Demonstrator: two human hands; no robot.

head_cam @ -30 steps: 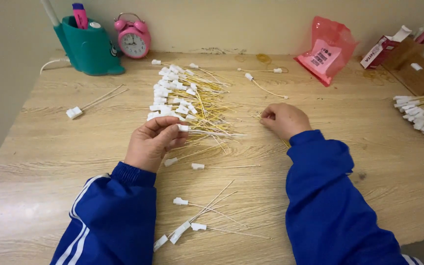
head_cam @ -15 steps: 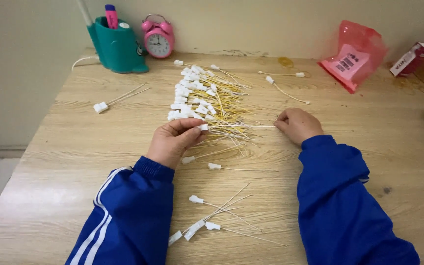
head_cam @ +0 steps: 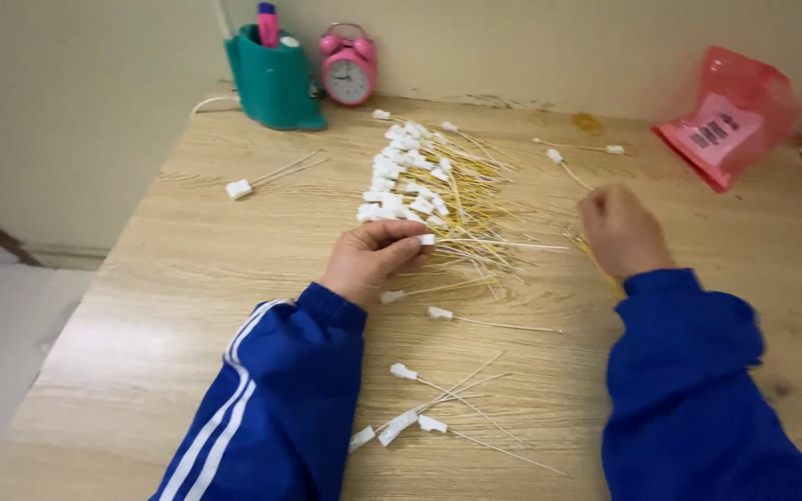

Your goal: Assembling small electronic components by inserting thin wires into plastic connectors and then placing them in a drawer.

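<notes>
Two hands (head_cam: 375,260) (head_cam: 620,230) beside tag pile (head_cam: 429,181)

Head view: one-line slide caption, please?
Left hand pinches white-tagged wires on a wooden table; right hand rests fisted beside them.

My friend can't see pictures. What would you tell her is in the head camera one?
A person in blue sleeves works at a wooden table: the left hand pinches the white-tagged end of a thin yellow tie at a pile of white-tagged ties, and the right hand, blurred, rests closed at the pile's far side. A teal pen holder, pink alarm clock and pink bag sit behind.
</notes>
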